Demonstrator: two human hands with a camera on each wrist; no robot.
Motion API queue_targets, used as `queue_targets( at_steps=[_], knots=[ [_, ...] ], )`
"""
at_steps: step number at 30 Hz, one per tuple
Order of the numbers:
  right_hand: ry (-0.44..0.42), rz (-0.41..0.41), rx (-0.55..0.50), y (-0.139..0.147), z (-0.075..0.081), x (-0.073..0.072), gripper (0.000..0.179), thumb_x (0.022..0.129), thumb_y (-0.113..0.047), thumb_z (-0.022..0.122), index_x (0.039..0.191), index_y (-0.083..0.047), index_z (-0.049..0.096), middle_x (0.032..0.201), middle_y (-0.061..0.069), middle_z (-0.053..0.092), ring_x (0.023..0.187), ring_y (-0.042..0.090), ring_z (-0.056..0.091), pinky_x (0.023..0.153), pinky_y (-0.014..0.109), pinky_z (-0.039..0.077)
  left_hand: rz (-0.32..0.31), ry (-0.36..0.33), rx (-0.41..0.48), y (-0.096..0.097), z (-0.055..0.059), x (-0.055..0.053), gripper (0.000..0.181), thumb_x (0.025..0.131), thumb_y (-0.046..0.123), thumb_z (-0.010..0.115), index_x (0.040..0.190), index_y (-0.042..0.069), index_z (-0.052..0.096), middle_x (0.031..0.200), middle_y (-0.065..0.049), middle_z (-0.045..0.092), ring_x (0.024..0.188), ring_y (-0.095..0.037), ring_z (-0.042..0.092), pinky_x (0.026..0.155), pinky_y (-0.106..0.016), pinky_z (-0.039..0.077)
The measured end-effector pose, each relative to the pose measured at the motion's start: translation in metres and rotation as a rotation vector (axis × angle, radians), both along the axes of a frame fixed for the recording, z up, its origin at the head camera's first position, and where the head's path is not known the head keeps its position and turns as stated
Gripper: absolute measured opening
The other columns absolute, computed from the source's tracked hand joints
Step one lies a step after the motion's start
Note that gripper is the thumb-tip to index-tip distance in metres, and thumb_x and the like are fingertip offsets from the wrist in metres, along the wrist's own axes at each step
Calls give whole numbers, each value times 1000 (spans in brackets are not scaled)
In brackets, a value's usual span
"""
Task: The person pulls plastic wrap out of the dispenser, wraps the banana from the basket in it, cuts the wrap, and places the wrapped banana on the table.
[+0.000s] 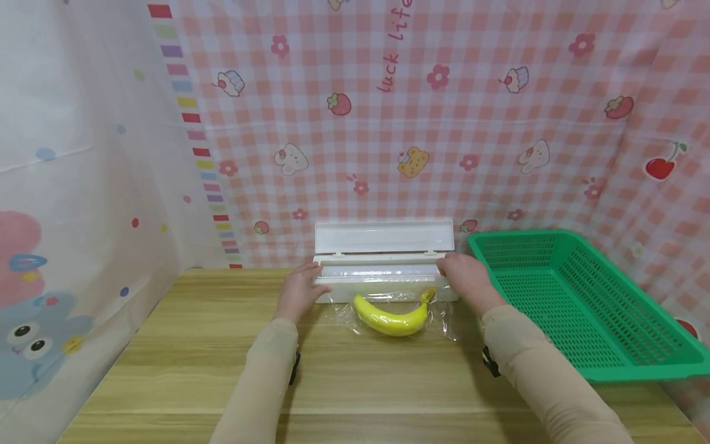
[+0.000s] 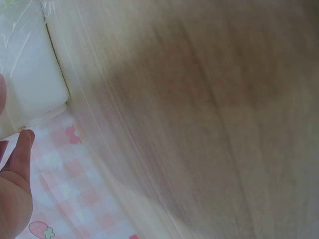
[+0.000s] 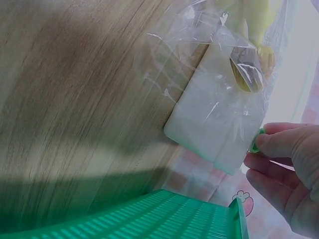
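A white cling film dispenser lies on the table with its lid raised and a film roll inside. Clear cling film extends from its front over a yellow banana. At the dispenser's left end, my left hand grips the box, thumb in front and fingers by the end wall. My right hand is at the opposite end. In the right wrist view, its thumb and forefinger pinch a small green slide cutter at the box edge.
To the right stands a green slotted plastic basket, close to my right forearm. A pink checked cloth hangs right behind the dispenser. The wooden table reaches toward me in front of the banana.
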State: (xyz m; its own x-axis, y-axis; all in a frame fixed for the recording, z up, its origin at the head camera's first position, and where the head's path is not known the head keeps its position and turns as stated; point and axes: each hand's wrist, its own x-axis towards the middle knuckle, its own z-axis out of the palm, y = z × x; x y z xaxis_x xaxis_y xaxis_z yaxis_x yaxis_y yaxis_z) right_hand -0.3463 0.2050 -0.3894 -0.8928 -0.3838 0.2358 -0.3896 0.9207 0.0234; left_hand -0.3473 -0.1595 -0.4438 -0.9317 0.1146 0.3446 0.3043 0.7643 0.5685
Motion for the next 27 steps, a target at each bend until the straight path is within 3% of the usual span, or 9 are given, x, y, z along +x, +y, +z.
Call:
queue_targets(
  at_steps=[10, 27],
  knots=[
    [-23, -47, 34, -3, 2, 3, 16, 88, 3, 63, 81, -11, 64, 79, 5, 58, 67, 23, 57, 53, 38, 52, 19, 15, -40, 0, -1, -1, 57, 79, 25, 83, 127, 1, 64, 140, -12, 56, 132, -32, 49, 114, -43, 34],
    [-26, -65, -8, -3, 2, 4, 16, 89, 4, 61, 82, -10, 65, 78, 7, 60, 67, 24, 57, 53, 39, 52, 17, 6, -33, 0, -1, 0, 56, 81, 26, 81, 128, 2, 64, 141, -12, 55, 133, -32, 47, 114, -44, 33]
  ],
)
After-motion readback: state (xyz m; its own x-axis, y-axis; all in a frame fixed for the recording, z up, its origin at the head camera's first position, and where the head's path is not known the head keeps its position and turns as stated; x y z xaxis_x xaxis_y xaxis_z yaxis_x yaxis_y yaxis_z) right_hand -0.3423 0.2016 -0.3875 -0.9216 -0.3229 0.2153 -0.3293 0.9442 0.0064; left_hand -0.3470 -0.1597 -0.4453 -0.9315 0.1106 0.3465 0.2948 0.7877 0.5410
